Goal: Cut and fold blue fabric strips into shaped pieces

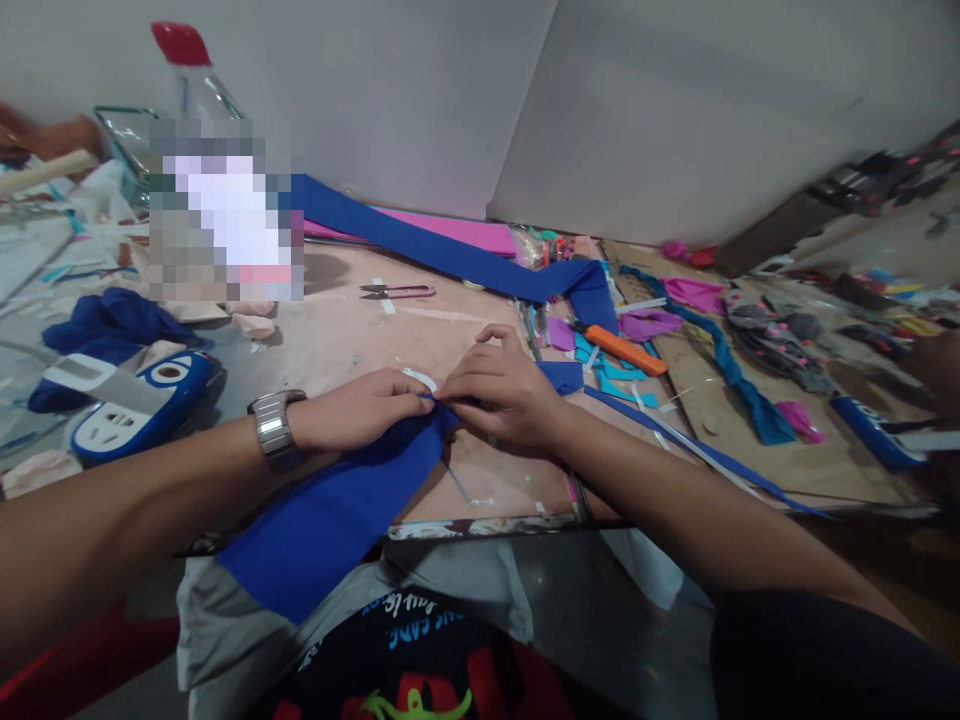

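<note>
A wide strip of blue fabric [322, 520] hangs over the table's front edge towards the lap. My left hand [364, 408], with a metal watch on the wrist, pinches its gathered upper end between thumb and fingers. Right beside it, my right hand [502, 390] grips the same gathered spot, its fingertips meeting those of my left hand. Just behind the fingertips lies a small white piece [420, 379]. Past my right hand, more blue fabric [561, 377] shows on the table.
Pink-handled thread snips [397, 292] lie behind my hands. A long blue strip [442, 250] runs along the back. An orange cutter [624, 350] rests among scraps at right. A blue and white tape dispenser [142, 405] is at left, near a red-capped bottle [199, 85].
</note>
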`<act>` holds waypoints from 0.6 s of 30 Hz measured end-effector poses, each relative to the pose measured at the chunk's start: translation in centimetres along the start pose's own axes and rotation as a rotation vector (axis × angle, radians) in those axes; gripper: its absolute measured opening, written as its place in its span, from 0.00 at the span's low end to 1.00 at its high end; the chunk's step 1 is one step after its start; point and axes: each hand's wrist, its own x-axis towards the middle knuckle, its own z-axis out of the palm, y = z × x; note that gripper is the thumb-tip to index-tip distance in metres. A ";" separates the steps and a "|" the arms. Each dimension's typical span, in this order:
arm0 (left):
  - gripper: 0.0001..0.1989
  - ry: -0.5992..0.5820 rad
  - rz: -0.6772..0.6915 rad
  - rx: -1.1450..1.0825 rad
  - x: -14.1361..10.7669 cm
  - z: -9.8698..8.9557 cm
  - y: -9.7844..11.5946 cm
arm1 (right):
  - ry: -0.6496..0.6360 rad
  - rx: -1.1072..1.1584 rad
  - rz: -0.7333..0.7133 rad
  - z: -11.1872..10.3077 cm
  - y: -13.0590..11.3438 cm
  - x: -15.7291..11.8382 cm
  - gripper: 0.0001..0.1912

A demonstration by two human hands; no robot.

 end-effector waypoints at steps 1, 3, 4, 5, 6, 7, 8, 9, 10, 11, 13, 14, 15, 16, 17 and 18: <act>0.17 0.000 -0.011 0.004 0.0 0.0 0.1 | -0.005 0.004 0.007 0.0 0.0 0.0 0.06; 0.21 -0.002 -0.026 -0.007 -0.1 0.1 0.2 | -0.003 0.014 0.016 0.0 0.0 0.0 0.06; 0.21 -0.008 -0.027 -0.024 -0.1 0.1 0.3 | 0.003 0.020 0.020 0.0 0.0 0.0 0.06; 0.21 -0.013 -0.021 -0.044 -0.1 0.1 0.2 | 0.008 0.025 0.028 0.0 0.0 0.0 0.06; 0.20 -0.016 -0.012 -0.061 -0.1 0.2 0.1 | 0.009 0.030 0.040 0.0 0.0 0.0 0.06; 0.20 -0.020 -0.002 -0.070 -0.1 0.2 0.0 | 0.006 0.034 0.053 0.0 0.0 0.0 0.05; 0.19 -0.022 0.005 -0.067 -0.1 0.2 -0.1 | 0.004 0.036 0.065 0.0 -0.1 0.0 0.05; 0.19 -0.021 0.009 -0.052 -0.1 0.3 -0.2 | 0.002 0.036 0.074 0.0 -0.1 -0.1 0.05; 0.19 -0.012 0.012 -0.025 -0.1 0.3 -0.3 | 0.002 0.037 0.079 0.0 -0.1 -0.1 0.05; 0.19 0.001 0.015 0.008 -0.1 0.3 -0.3 | 0.002 0.036 0.084 0.0 -0.2 -0.1 0.05; 0.19 0.036 0.021 0.074 -0.2 0.5 -0.4 | 0.003 0.033 0.090 0.1 -0.3 -0.1 0.05; 0.19 0.055 0.027 0.100 -0.2 0.5 -0.4 | 0.003 0.031 0.093 0.0 -0.3 -0.1 0.05; 0.19 0.072 0.033 0.116 -0.2 0.5 -0.4 | 0.002 0.029 0.093 0.0 -0.3 0.0 0.05; 0.19 0.082 0.040 0.125 -0.1 0.6 -0.4 | 0.005 0.028 0.091 0.0 -0.3 0.0 0.05; 0.19 0.088 0.046 0.129 -0.1 0.6 -0.4 | 0.010 0.028 0.086 0.0 -0.3 0.0 0.06; 0.19 0.091 0.053 0.132 -0.1 0.6 -0.5 | 0.015 0.028 0.080 0.0 -0.4 0.0 0.05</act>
